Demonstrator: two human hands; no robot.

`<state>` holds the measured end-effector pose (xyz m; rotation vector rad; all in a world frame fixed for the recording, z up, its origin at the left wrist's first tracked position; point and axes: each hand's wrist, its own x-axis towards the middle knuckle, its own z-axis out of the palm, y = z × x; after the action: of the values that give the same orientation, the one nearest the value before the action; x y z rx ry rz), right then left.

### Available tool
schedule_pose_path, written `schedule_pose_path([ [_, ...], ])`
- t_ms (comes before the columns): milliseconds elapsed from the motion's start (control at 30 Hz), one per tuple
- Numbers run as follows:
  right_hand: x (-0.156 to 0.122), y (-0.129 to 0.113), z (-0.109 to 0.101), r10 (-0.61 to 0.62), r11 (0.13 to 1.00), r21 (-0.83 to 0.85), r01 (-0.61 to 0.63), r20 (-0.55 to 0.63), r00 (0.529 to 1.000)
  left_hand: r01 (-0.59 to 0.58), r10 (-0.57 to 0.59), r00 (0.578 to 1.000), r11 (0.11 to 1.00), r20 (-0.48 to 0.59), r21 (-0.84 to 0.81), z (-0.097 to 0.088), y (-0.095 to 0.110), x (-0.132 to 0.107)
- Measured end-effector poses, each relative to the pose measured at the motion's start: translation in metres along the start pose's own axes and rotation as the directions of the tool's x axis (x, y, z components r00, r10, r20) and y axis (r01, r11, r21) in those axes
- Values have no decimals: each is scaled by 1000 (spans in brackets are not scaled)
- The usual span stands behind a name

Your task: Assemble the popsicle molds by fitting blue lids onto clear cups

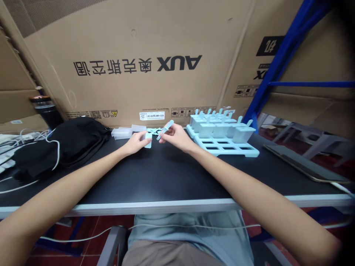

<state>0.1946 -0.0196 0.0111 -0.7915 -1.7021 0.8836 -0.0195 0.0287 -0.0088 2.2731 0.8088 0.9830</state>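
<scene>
Over the middle of the desk, my left hand [135, 143] is closed on a small popsicle mold cup [148, 140], its light blue rim turned toward me. Just to the right, my right hand [177, 137] pinches a light blue popsicle stick [168, 126], held at a slant and apart from the cup. Behind both hands lies a pile of light blue sticks [154, 130], partly hidden. Translucent mold cups [122, 133] lie left of the pile. At the right, a light blue mold rack [227, 147] holds several cups with sticks standing up, and its front slots show as dark openings.
A black bag [83, 140] and white cables [57, 147] occupy the left side, with a dark bottle [46, 111] behind. A tablet [302, 162] with a white cable lies at the right edge. A large cardboard box [133, 37] and a blue metal frame [277, 62] stand at the back.
</scene>
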Motion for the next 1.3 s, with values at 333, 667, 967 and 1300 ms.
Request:
schedule_pose_path([
  [333, 0, 22, 4, -57, 992, -110, 64, 65, 996, -23, 21, 1000, 981, 9, 195, 5, -4, 2],
  [667, 0, 24, 1, -63, 958, -282, 59, -7, 998, 1, -1, 1000, 1000, 2, 16, 8, -5, 1],
  [967, -4, 22, 7, -35, 932, -358, 54, 58, 998, 0, 0, 999, 1000, 33, -12, 11, -7, 2],
  [1300, -19, 6, 20, -280, 502, -814, 292, 166, 945, -19, 3, 995, 989, 103, 150, 13, -6, 2],
])
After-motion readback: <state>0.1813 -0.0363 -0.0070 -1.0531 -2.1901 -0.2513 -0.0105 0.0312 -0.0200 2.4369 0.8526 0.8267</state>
